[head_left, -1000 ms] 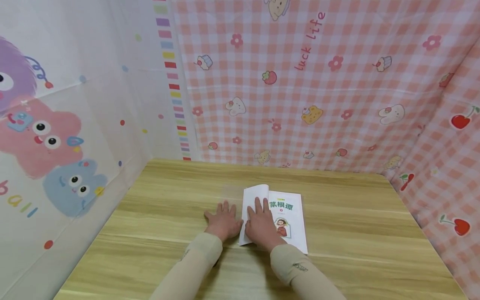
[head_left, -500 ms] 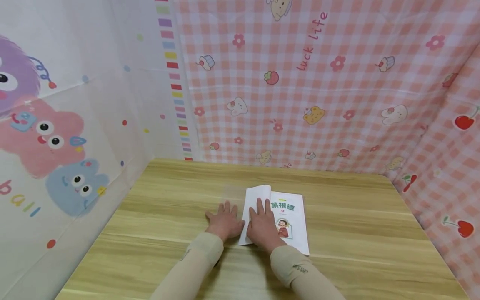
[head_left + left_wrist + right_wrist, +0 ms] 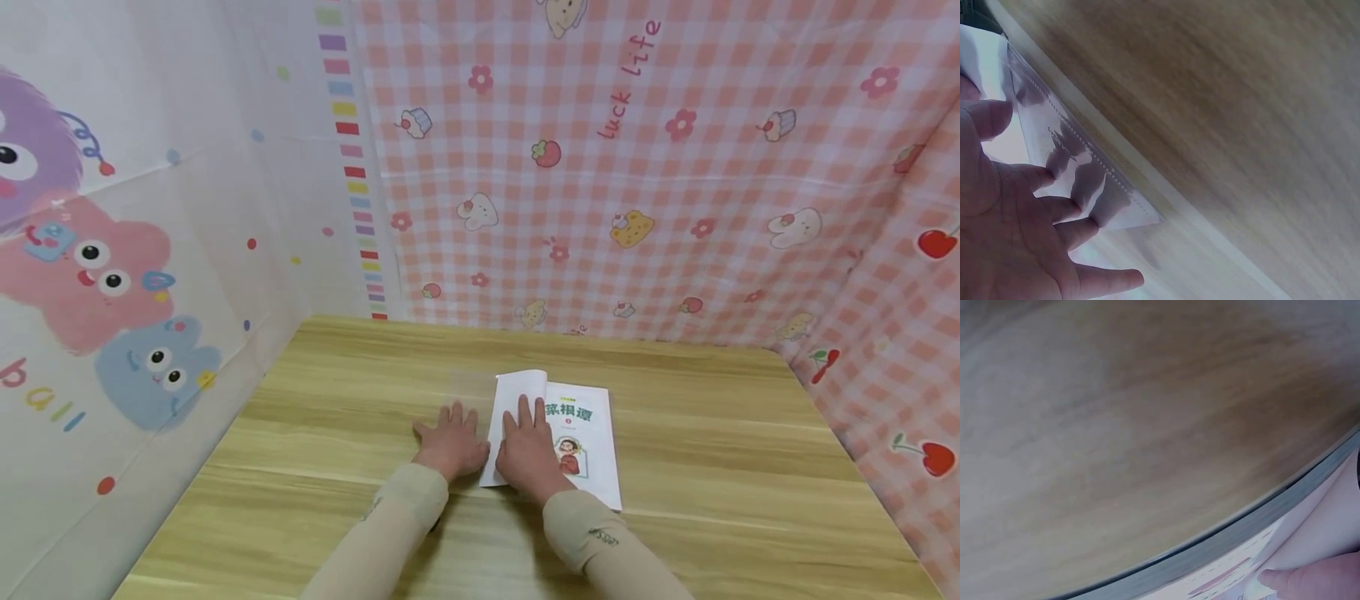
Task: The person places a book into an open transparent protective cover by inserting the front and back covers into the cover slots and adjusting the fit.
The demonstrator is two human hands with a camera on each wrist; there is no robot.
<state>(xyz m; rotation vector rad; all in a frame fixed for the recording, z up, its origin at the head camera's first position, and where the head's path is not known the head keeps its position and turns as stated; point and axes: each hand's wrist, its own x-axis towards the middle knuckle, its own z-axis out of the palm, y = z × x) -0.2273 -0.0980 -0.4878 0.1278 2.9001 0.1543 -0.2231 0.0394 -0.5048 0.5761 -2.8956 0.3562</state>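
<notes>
A white book (image 3: 603,433) lies on the table, with green Chinese characters and a small figure drawing on its showing page. Its left-hand leaf (image 3: 519,387) is turned over to the left, curving up at the far end. My right hand (image 3: 531,450) rests on that leaf with fingers extended. To its left, my left hand (image 3: 452,446) lies spread, palm down, beside the book's edge. In the left wrist view, its fingertips touch a clear plastic sheet (image 3: 1038,119) with a dotted line along it, extending from the book's white paper. The right wrist view shows little of the right hand.
The wood-grain tabletop (image 3: 720,467) stretches around the book. A pink checked cloth (image 3: 570,192) hangs behind and on the right, and a white cloth with cartoon figures (image 3: 210,250) hangs on the left.
The head view has shifted slightly, so everything appears a little further right. Both hands and the book keep almost the same positions relative to each other.
</notes>
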